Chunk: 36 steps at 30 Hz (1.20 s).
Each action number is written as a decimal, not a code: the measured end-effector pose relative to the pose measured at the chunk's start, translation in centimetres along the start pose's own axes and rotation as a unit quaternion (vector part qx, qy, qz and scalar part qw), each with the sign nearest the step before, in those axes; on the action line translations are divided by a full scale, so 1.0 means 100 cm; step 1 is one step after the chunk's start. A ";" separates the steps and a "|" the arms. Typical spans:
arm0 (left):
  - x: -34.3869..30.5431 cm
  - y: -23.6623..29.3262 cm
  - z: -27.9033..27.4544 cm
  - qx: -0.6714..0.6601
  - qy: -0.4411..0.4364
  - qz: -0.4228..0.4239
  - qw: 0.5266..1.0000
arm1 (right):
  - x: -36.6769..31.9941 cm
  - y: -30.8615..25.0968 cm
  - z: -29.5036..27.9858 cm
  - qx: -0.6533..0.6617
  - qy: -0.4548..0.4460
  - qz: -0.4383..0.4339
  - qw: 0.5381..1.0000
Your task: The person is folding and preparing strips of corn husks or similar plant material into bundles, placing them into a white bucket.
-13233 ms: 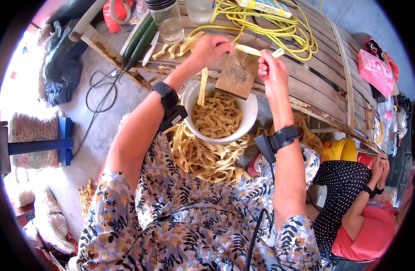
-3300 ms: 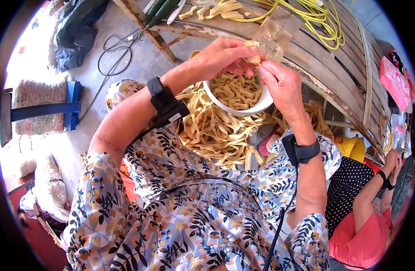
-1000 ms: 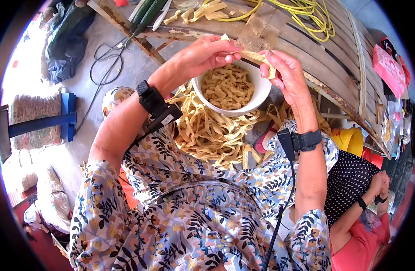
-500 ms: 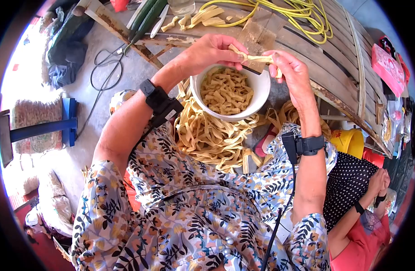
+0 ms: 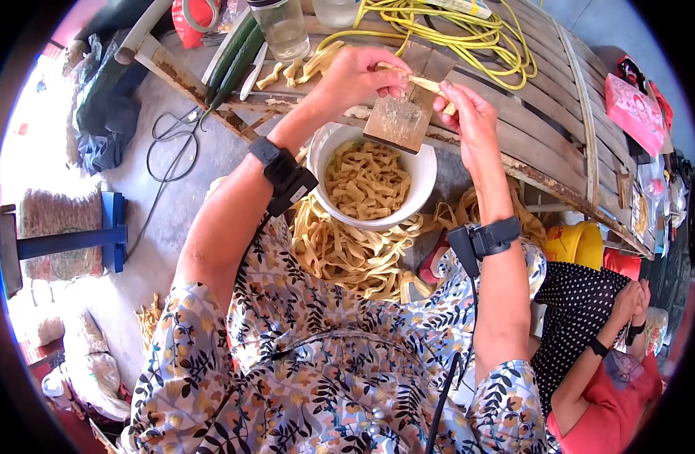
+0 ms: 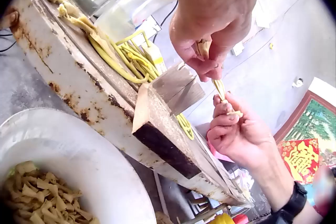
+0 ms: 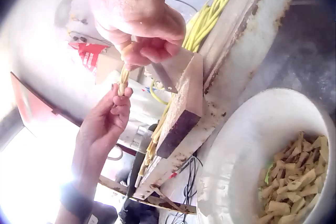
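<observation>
A pale tan, flat limp strip (image 5: 425, 83), fibrous-looking, is stretched between both hands above a small wooden board (image 5: 402, 121). My left hand (image 5: 360, 74) pinches one end between thumb and fingers. The other end is pinched by my right hand (image 5: 472, 115), with a short tail showing below its fingertips. In the right wrist view a thin metal blade (image 7: 164, 78) stands up at the board. Under the board's near end is a white bucket (image 5: 422, 185) holding many short tan pieces (image 5: 366, 181).
A slatted bench (image 5: 548, 113) with a rusty edge carries the board, coiled yellow cable (image 5: 506, 53), cucumbers (image 5: 234, 64), a white-handled knife (image 5: 254, 73) and a glass jar (image 5: 287, 34). Long tan strips (image 5: 355, 257) lie heaped below the bucket. Another person (image 5: 605, 378) sits at right.
Half a second ago the strip was bunched near the left fingertips; now it runs straighter between the hands. The head view has shifted, bringing more of the bench into sight.
</observation>
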<state>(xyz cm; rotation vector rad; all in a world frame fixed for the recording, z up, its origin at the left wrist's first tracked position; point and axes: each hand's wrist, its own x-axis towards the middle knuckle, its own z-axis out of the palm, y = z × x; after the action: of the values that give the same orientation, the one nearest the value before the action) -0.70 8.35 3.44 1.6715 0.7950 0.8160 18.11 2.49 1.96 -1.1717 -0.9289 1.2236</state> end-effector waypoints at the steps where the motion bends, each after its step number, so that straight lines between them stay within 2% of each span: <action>1: 0.005 -0.002 0.000 0.008 0.003 0.003 1.000 | 0.003 0.002 0.001 0.009 0.004 -0.002 1.000; 10: 0.032 -0.021 0.004 0.067 0.065 0.039 0.995 | 0.025 0.015 0.007 0.037 0.046 -0.040 0.997; 19: 0.041 -0.025 0.003 0.082 0.080 0.051 0.992 | 0.033 0.013 0.007 0.036 0.052 -0.048 0.997; 25: 0.047 -0.040 0.003 0.054 0.086 0.031 0.994 | 0.041 0.022 0.007 0.019 0.053 -0.059 0.997; 28: 0.036 -0.042 0.003 0.119 0.094 -0.037 0.988 | 0.044 0.044 0.000 -0.083 0.091 -0.087 0.989; 29: 0.031 -0.042 0.002 0.035 0.065 -0.058 0.996 | 0.044 0.048 -0.008 -0.064 0.088 -0.063 0.992; 31: 0.014 -0.030 -0.004 -0.131 0.009 -0.102 0.986 | 0.023 0.022 -0.002 -0.024 0.079 -0.012 0.997; 32: 0.004 -0.022 -0.002 -0.141 -0.008 -0.135 0.981 | 0.013 0.017 -0.003 -0.014 0.048 0.005 0.999; 36: -0.039 -0.011 -0.006 -0.151 -0.086 -0.175 0.969 | -0.033 0.016 -0.011 -0.078 -0.058 0.095 0.991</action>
<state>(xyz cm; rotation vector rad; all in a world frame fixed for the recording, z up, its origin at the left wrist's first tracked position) -3.38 5.65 2.03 1.2658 0.7733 0.5085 18.38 -1.05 0.41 -1.3495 -1.0318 1.4040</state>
